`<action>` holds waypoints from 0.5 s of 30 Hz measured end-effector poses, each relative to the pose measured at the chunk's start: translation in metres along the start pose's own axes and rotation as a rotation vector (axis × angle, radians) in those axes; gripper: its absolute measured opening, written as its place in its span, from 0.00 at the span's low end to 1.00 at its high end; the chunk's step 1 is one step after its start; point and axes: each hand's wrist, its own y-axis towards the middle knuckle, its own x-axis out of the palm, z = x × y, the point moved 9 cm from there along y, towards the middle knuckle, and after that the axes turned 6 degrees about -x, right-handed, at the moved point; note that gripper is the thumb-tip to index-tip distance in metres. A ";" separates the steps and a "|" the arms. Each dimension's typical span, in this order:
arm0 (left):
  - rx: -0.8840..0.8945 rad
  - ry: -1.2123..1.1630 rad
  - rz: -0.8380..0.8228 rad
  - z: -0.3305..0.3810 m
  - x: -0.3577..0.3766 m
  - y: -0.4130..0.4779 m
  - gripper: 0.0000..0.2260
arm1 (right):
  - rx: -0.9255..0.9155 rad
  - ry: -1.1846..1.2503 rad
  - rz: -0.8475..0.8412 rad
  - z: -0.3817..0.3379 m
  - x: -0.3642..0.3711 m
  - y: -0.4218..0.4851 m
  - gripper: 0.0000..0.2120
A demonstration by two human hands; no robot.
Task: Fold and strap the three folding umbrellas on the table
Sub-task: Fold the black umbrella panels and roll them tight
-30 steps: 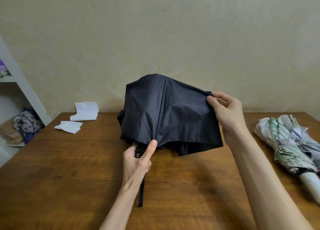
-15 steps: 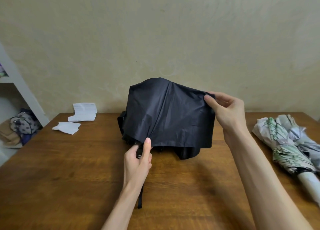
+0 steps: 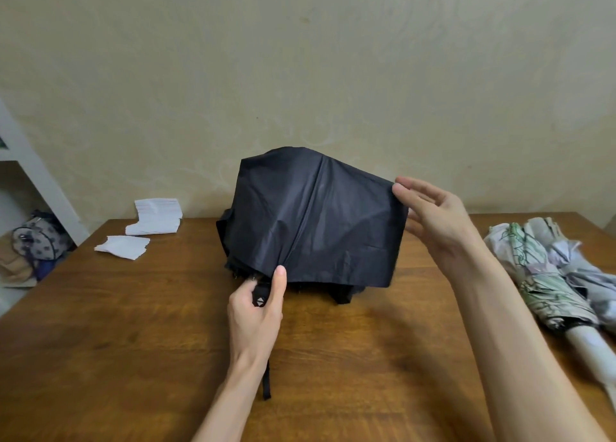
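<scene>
A black folding umbrella (image 3: 310, 221) lies collapsed in the middle of the wooden table (image 3: 133, 341), its loose canopy standing up in a wide flap. My left hand (image 3: 256, 311) grips its black handle, thumb pressing the canopy's lower edge; the wrist strap hangs below. My right hand (image 3: 433, 211) is at the flap's upper right corner, fingers straightened, fingertips touching the cloth edge. Two more umbrellas lie at the table's right: a green-patterned one (image 3: 540, 275) with a white handle and a pale grey one (image 3: 586, 268) beside it.
Two stacks of white paper (image 3: 153, 221) sit at the table's back left. A white shelf (image 3: 30, 181) stands left of the table with a patterned bag (image 3: 40, 238) on it. A beige wall runs behind the table.
My right hand has released its pinch on the canopy corner and its fingers have straightened. The flap has drawn narrower toward the left. My left thumb has slid up along the canopy edge.
</scene>
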 end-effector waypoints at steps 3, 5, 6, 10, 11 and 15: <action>0.006 -0.008 -0.003 0.001 0.000 0.000 0.15 | 0.092 -0.234 -0.022 0.010 0.006 -0.007 0.15; -0.004 -0.019 -0.021 0.000 0.001 0.000 0.16 | 0.035 -0.192 0.018 -0.001 0.007 -0.010 0.09; -0.011 -0.032 -0.038 0.000 0.002 -0.001 0.17 | -0.007 -0.127 0.006 -0.010 0.011 -0.012 0.08; -0.007 -0.017 -0.109 0.000 0.008 -0.001 0.24 | -0.076 0.209 -0.123 -0.043 0.043 -0.028 0.08; 0.008 -0.009 -0.127 0.002 0.011 -0.001 0.25 | -0.074 0.257 -0.144 -0.048 0.053 -0.031 0.08; 0.091 0.035 -0.135 0.010 0.016 -0.006 0.35 | -0.028 0.361 -0.238 -0.057 0.100 -0.038 0.04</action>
